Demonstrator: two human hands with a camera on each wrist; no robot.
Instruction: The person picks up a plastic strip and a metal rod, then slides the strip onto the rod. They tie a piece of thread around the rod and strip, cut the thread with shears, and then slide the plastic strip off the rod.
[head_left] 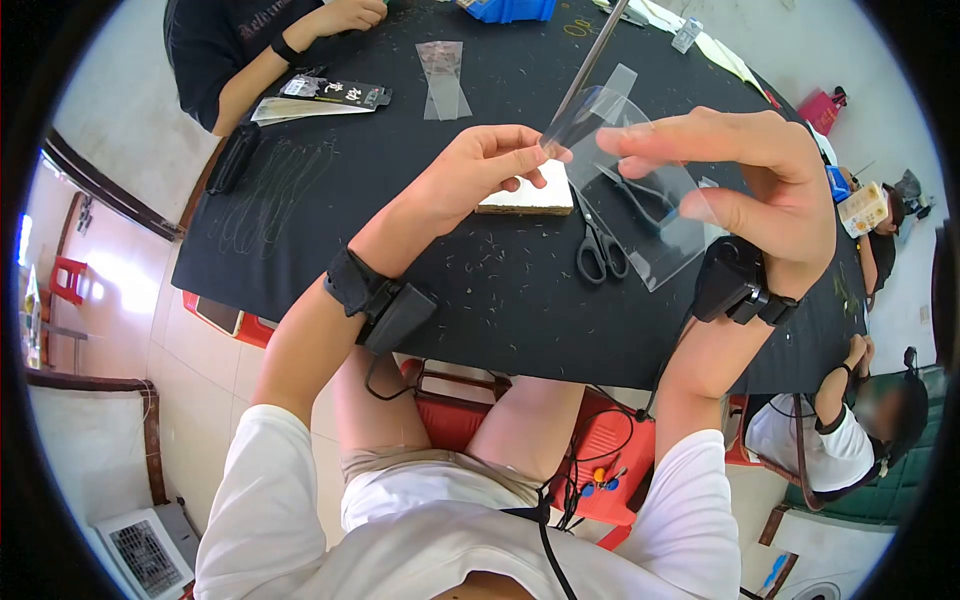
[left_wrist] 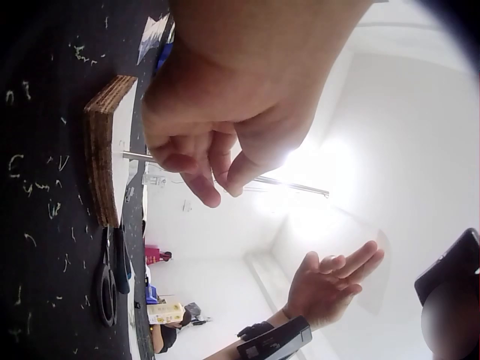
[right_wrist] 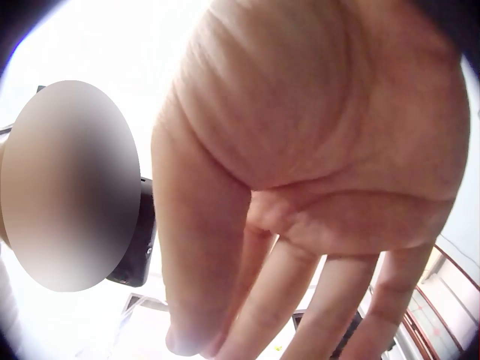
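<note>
My left hand [head_left: 470, 175] curls its fingers and thumb round a thin metal rod [head_left: 598, 50]; in the left wrist view the rod [left_wrist: 292, 186] meets the white top of a wooden block [left_wrist: 105, 161]. A curved clear sheet [head_left: 650, 240] spans between my hands, its upper left edge at the left fingertips. My right hand [head_left: 760, 175] is at the sheet's right side, fingers extended and thumb apart; whether it presses the sheet cannot be told. Black-handled scissors [head_left: 602, 255] lie below the sheet. Through it shows a tool with blue-grey handles [head_left: 650, 205].
Clear strips [head_left: 443, 85], a black-labelled packet [head_left: 335, 93] and a black case [head_left: 233, 158] lie on the dark table [head_left: 480, 300]. A blue tray [head_left: 510, 10] stands at the far edge. Small scraps are scattered near the block. Other people sit at the far left and right.
</note>
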